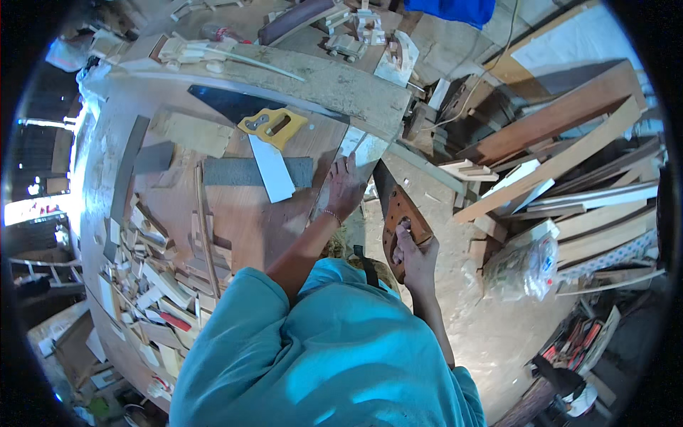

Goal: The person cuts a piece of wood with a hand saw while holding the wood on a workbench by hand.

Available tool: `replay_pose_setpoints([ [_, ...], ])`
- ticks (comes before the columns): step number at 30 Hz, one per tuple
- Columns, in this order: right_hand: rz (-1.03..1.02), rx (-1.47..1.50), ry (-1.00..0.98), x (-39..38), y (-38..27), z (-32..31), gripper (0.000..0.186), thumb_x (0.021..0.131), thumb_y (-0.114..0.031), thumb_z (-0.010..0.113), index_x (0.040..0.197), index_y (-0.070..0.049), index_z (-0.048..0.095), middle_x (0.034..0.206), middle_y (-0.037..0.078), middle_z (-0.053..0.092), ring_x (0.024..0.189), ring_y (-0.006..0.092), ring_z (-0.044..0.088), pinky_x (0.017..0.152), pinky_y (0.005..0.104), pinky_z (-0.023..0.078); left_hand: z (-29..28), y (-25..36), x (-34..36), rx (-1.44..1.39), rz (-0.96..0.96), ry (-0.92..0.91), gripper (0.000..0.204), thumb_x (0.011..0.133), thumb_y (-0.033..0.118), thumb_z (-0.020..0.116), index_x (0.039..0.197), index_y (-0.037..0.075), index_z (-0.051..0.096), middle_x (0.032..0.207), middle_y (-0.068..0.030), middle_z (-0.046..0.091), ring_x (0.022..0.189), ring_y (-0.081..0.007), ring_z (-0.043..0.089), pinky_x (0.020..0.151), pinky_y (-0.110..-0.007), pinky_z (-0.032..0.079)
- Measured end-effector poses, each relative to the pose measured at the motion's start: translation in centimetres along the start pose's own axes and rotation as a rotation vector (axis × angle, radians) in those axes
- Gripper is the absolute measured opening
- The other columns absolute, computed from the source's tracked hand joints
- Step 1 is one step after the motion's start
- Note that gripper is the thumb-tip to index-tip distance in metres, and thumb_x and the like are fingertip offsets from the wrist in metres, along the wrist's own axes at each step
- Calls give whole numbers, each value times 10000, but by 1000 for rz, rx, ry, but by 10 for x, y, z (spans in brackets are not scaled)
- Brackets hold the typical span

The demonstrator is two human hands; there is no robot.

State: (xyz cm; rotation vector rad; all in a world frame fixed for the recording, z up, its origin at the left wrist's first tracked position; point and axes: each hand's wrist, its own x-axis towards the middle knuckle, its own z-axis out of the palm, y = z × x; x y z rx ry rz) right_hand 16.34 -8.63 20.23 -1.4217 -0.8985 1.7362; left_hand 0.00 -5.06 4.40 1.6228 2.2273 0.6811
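My left hand (345, 186) lies flat with fingers stretched out, pressing on a pale board (367, 148) at the right edge of the wooden workbench (245, 235). My right hand (417, 260) is wrapped round the brown wooden handle of a handsaw (385, 188). The saw's dark blade points away from me, its tip close to the board's near right end; I cannot tell whether its teeth touch the wood. Left of my left hand lie a second handsaw with a yellow handle (290, 134), a white strip (270, 171) and a grey abrasive-looking strip (235, 172).
Wood offcuts (167, 285) are heaped on the bench's left side. A thick beam (334, 82) runs along its far edge. To the right lean long planks (555, 156), with a clear plastic bag (523, 263) in front. Small wooden pieces (368, 27) stand beyond the beam.
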Motion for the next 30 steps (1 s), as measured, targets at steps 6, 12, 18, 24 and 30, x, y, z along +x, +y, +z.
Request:
replay_pose_setpoints([
  [6, -4, -81, -136, 9, -18, -14, 105, 824, -140, 574, 858, -46, 544, 600, -29, 461, 434, 42, 392, 388, 209, 330, 17, 6, 5, -379, -199, 21, 583, 684, 187, 623, 1184, -21, 408, 1001, -186, 482, 1000, -342, 439, 857, -417, 338],
  [12, -67, -271, -265, 18, -27, -62, 149, 807, -133, 606, 879, -17, 547, 605, -3, 504, 417, 50, 424, 375, 198, 339, -9, 16, -25, -1299, -419, -118, 264, 765, 120, 593, 1010, 24, 573, 937, -100, 598, 836, -205, 583, 671, -305, 470],
  [18, -77, -404, -405, -7, -37, -119, 161, 817, -140, 595, 876, 3, 552, 586, 4, 506, 414, 52, 423, 394, 211, 386, -58, 43, -103, -1946, -491, 187, 263, 814, 165, 551, 1016, 2, 511, 943, -85, 599, 836, -193, 595, 735, -360, 486],
  [24, -171, -484, -493, -47, -42, -144, 219, 820, -218, 600, 884, -11, 567, 525, -30, 439, 398, 44, 384, 395, 228, 391, -63, 60, -156, -1881, -468, 404, 285, 836, 177, 526, 1054, -4, 507, 968, -91, 589, 852, -197, 584, 745, -354, 482],
  [30, -214, -507, -582, -95, -60, -154, 251, 831, -194, 582, 990, -3, 548, 534, -19, 450, 383, 41, 380, 351, 192, 310, -81, 68, -182, -1846, -462, 559, 279, 814, 169, 572, 1030, -3, 528, 948, -73, 592, 824, -192, 585, 715, -355, 488],
])
